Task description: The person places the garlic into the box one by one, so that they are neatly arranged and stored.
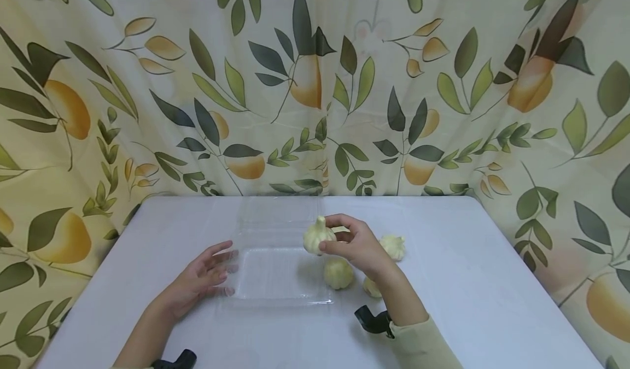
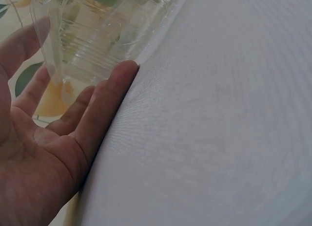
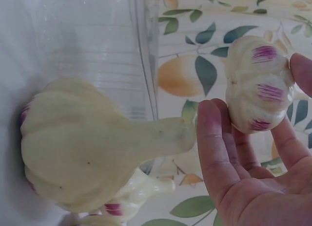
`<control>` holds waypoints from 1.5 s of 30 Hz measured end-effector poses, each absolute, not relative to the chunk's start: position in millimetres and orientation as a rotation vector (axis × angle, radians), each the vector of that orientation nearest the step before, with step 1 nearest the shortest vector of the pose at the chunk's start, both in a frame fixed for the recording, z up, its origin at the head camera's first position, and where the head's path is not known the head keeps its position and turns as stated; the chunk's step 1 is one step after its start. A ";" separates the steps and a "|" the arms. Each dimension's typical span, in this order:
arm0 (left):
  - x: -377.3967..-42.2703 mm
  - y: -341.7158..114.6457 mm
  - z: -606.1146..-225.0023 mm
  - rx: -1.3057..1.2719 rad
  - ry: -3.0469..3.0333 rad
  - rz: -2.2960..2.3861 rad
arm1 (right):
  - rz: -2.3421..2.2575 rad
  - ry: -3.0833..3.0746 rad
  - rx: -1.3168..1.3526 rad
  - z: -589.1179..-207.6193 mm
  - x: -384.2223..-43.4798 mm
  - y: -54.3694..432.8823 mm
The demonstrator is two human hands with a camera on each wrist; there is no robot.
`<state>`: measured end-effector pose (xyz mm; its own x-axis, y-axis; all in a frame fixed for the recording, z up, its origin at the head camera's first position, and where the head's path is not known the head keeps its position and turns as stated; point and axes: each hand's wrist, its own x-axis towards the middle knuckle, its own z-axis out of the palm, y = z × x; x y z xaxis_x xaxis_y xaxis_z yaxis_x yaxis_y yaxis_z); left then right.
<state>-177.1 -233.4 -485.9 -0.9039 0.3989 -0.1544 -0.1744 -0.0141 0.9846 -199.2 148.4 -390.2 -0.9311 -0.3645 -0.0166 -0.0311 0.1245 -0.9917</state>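
One garlic bulb (image 1: 318, 238), pinched in right grip (image 1: 363, 247), stem up

Here's a cream garlic bulb (image 1: 319, 236), purple-streaked at its base, pinched by the right hand (image 1: 355, 244), stem up, above the right side of a clear plastic container (image 1: 285, 302)! That box sits open, lid laid back, the left hand (image 1: 199, 279) at its left edge. Three more bulbs (image 1: 392, 247) rest on the right.

The white table (image 1: 472, 303) bears a container (image 1: 275, 276) and garlic bulbs (image 1: 338, 274)
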 end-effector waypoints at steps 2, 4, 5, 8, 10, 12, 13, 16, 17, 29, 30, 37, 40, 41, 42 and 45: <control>-177.0 -232.9 -485.5 0.233 1.876 1.977 | -1.883 2.145 -0.392 -390.7 -198.7 147.3; -177.4 -232.6 -485.3 0.235 1.872 1.982 | -1.881 2.136 -0.404 -391.1 -198.2 145.5; -177.7 -232.5 -485.2 0.236 1.871 1.982 | -1.880 2.130 -0.410 -391.2 -198.0 144.5; -178.4 -232.7 -484.9 0.236 1.869 1.986 | -1.881 2.123 -0.427 -391.9 -197.9 141.2; -178.5 -233.1 -484.7 0.236 1.871 1.985 | -1.882 2.125 -0.428 -392.6 -197.9 139.2; -178.4 -233.5 -484.2 0.234 1.872 1.985 | -1.878 2.127 -0.438 -393.6 -198.0 137.2; -178.3 -233.7 -484.1 0.233 1.875 1.984 | -1.873 2.127 -0.441 -393.8 -197.8 136.2; -178.1 -234.2 -484.1 0.230 1.880 1.984 | -1.844 2.132 -0.449 -395.7 -197.5 133.2; -178.2 -234.3 -484.2 0.231 1.881 1.985 | -1.832 2.136 -0.452 -396.6 -197.5 132.2; -178.5 -234.3 -485.7 0.260 1.874 1.992 | -1.767 2.181 -0.495 -407.8 -195.9 121.0; -178.4 -234.3 -485.7 0.260 1.875 1.991 | -1.766 2.185 -0.499 -408.4 -195.8 120.5; -178.6 -234.3 -486.0 0.258 1.871 1.994 | -1.762 2.204 -0.497 -408.2 -194.4 118.0; -178.6 -234.3 -486.7 0.257 1.864 1.997 | -1.753 2.212 -0.497 -406.9 -193.1 116.8; -178.5 -234.2 -486.8 0.257 1.862 1.996 | -1.748 2.216 -0.495 -406.4 -192.6 116.4; -178.5 -234.1 -486.9 0.258 1.861 1.995 | -1.745 2.220 -0.497 -405.8 -192.1 116.0; -178.9 -235.8 -487.9 0.256 1.867 1.994 | -1.727 2.243 -0.510 -405.1 -193.2 111.7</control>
<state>-178.9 -235.8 -487.9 -0.9050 0.4039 -0.1332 -0.1596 -0.0322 0.9867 -193.2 111.7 -405.1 -0.9032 -0.4293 0.0050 -0.1145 0.2297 -0.9665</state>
